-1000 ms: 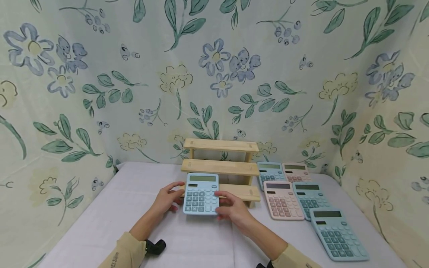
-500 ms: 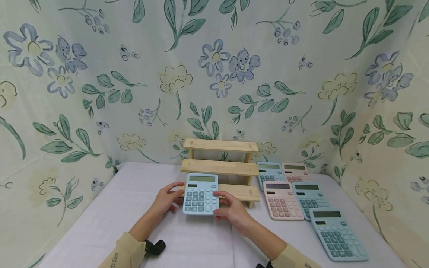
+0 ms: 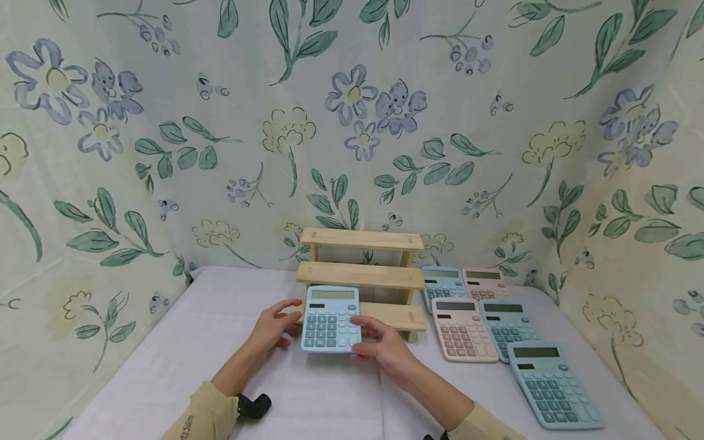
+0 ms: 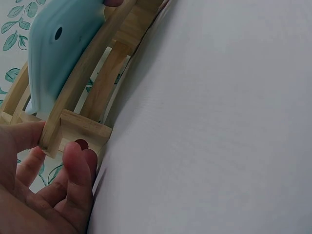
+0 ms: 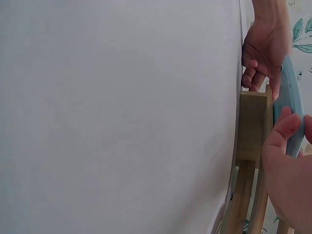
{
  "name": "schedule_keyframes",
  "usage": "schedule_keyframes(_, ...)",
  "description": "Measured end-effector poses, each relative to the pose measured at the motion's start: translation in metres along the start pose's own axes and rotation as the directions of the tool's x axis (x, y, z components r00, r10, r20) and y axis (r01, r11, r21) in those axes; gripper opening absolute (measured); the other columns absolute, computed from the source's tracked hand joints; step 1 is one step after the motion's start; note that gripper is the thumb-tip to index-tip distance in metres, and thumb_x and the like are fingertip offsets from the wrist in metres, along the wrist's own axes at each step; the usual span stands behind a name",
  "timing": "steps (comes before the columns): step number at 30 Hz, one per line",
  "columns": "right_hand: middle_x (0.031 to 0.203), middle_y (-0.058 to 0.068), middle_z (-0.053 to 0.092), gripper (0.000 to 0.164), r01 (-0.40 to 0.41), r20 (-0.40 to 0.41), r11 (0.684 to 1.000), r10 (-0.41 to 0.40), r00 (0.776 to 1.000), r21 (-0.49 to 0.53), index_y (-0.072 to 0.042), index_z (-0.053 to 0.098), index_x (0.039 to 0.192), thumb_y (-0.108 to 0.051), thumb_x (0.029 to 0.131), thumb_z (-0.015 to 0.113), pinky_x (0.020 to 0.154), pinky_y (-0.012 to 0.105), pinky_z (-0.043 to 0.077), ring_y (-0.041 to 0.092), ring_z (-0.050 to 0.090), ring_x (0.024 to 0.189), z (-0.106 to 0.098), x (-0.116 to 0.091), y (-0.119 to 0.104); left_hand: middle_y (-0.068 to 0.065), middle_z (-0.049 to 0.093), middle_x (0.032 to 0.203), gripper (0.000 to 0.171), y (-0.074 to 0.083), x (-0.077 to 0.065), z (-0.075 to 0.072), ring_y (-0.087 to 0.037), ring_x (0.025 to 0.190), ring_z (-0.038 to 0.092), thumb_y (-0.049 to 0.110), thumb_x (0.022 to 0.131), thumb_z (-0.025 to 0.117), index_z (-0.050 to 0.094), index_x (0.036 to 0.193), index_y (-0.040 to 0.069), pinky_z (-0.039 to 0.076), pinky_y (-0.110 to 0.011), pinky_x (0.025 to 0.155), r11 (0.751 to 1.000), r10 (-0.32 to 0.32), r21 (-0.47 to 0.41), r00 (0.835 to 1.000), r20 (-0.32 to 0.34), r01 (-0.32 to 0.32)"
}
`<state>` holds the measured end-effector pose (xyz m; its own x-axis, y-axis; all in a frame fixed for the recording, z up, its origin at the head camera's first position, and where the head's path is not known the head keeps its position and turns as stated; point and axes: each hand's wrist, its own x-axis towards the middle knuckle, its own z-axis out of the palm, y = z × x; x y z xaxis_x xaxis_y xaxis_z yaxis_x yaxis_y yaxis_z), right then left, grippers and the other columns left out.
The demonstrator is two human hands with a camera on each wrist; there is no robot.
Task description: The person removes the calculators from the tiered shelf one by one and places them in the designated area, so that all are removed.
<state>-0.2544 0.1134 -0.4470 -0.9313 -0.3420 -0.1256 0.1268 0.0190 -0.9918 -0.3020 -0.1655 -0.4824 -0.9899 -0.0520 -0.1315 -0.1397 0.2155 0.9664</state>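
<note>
In the head view a light blue calculator (image 3: pixel 331 327) leans on the lowest step of a three-tier wooden stand (image 3: pixel 360 275), keys facing me. My right hand (image 3: pixel 387 354) pinches its lower right edge, with fingers on both its faces in the right wrist view. At the step's left end is my left hand (image 3: pixel 272 330), thumb and index fingertip at the board's end. The left wrist view shows the other fingers (image 4: pixel 75 163) curled beside the stand's leg. Most of the lowest board is hidden behind the calculator.
To the right of the stand lie more calculators, including a pink calculator (image 3: pixel 464 330), a blue calculator (image 3: pixel 555 385) at the front, and several behind. A white cloth (image 3: pixel 242 293) covers the table. A floral curtain (image 3: pixel 352 122) hangs behind and on both sides.
The calculator has shifted very slightly to the right with the right hand's fingers on it. The left hand stays at the stand's end.
</note>
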Motion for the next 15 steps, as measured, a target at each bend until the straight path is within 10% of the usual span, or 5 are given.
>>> schedule_keyframes(15,0.132,0.016,0.056,0.060,-0.022,0.008,1.000,0.022,1.000,0.018,-0.007,0.052,0.145,0.000,0.088,0.071,0.083,0.030,0.054,0.020,0.062,0.101,-0.015,-0.018,-0.007,-0.006,0.070,0.089,0.040,0.001,-0.002,0.001,-0.020,0.072,0.062,0.029,0.095,0.067,0.062,0.135,0.021,0.050,-0.029,0.052,1.000,0.007,0.002,1.000,-0.011,-0.007)
